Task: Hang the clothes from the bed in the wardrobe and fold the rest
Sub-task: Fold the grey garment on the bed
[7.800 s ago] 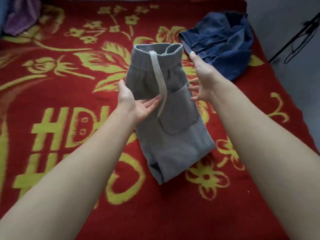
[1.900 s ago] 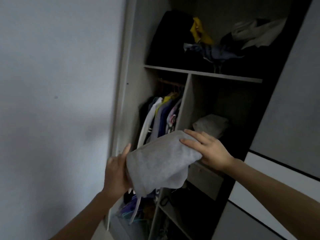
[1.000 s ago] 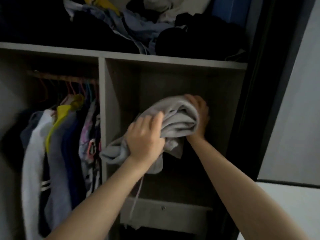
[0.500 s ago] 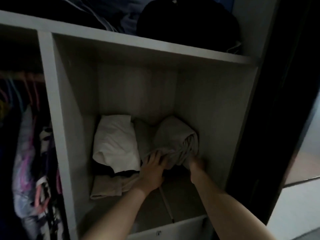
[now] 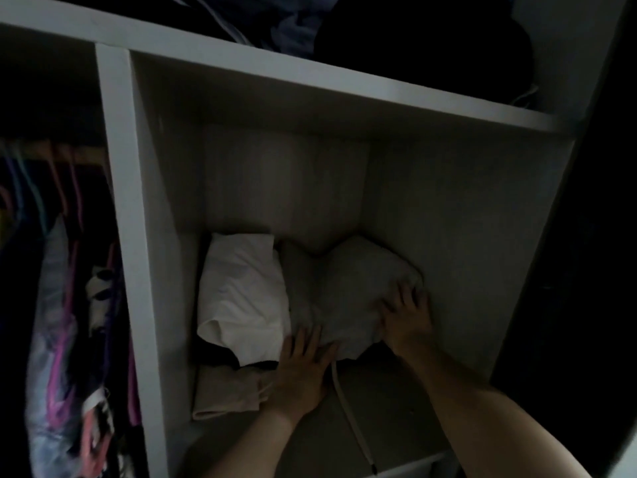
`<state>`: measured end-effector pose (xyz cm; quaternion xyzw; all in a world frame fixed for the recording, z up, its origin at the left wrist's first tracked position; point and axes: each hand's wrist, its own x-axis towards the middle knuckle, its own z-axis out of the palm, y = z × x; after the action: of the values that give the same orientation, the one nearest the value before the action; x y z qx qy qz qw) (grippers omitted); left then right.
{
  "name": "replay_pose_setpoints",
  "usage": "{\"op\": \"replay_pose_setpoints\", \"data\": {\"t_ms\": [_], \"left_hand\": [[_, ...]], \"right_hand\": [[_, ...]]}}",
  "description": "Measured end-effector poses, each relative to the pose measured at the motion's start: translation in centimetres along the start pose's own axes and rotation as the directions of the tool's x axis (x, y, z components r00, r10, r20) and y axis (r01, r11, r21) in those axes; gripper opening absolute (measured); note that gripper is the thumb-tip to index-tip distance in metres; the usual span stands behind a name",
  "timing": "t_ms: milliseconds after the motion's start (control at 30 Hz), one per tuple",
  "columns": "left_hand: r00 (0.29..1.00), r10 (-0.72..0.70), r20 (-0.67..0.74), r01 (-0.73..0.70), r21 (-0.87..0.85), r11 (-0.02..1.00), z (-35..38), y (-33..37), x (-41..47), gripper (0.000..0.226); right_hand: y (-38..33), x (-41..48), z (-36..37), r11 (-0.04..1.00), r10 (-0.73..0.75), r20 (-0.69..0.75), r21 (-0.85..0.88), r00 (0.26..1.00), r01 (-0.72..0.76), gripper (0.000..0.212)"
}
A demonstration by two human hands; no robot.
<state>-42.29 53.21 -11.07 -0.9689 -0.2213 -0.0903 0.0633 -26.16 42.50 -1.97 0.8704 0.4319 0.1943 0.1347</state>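
Item: folded grey shorts [image 5: 358, 298], laid on the wardrobe shelf [image 5: 396, 408], at the right, beside a white garment [image 5: 241, 298]. Left hand [image 5: 303, 367] is laid flat against the front fold. Right hand [image 5: 405, 315], fingers spread, is pressed on top, as far as the dimness allows. Drawstring [image 5: 348, 401] is seen trailing forward. Stowing is judged nearly done; the bed's other clothes are not in view.

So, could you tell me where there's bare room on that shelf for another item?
Bare shelf floor in front, between drawstring and right wall. Crowded elsewhere: white garment, beige garment, grey shorts touched by left hand and right hand.
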Motion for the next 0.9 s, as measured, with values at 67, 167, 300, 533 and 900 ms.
{"op": "replay_pose_setpoints", "data": {"t_ms": [67,167,300,533,900], "left_hand": [[1.000,-0.012,-0.004,0.012,0.006,1.000,0.6,-0.4,0.1,0.075],[1.000,-0.015,0.014,0.016,-0.039,0.999,-0.1,0.1,-0.2,0.071],[0.993,-0.090,-0.079,0.081,-0.118,0.990,-1.2,0.7,-1.3,0.056],[0.956,-0.185,-0.229,0.125,-0.255,0.959,-1.4,4.6,-7.4,0.044],[0.905,-0.094,-0.414,-0.065,-0.352,0.934,-2.6,23.0,-16.3,0.043]], "right_hand": [[0.2,-0.2,0.4,0.999,0.024,0.092,-0.040,0.995,-0.020,0.060],[-0.8,-0.7,-1.2,0.997,0.035,0.100,-0.065,0.994,-0.029,0.060],[-1.5,-2.8,-1.6,0.999,0.043,-0.020,0.023,0.999,-0.043,0.063],[-1.4,-11.0,-2.1,0.927,-0.142,0.029,0.356,0.989,0.123,0.069],[12.1,-36.8,3.6,0.948,-0.300,-0.125,-0.146,0.946,0.281,0.062]]}}
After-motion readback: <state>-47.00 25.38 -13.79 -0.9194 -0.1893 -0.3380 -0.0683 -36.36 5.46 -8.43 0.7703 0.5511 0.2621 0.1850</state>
